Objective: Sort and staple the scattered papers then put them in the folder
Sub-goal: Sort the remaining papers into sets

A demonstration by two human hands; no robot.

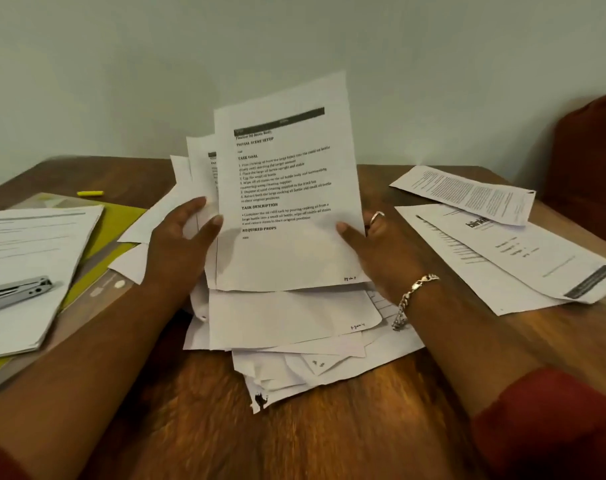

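Printed sheets: light, limp, slippery; held upright above the loose pile on the tabletop, pinched at side edges by left hand and right hand. Best gripped at edges, squared before stapling.

The table is brown wood with a visible grain and a slight sheen. The sheets are thin matt white paper, some creased, and the folder at the left edge looks like smooth yellow-green card or plastic. The stapler is brushed grey metal, the bracelet shiny metal links.
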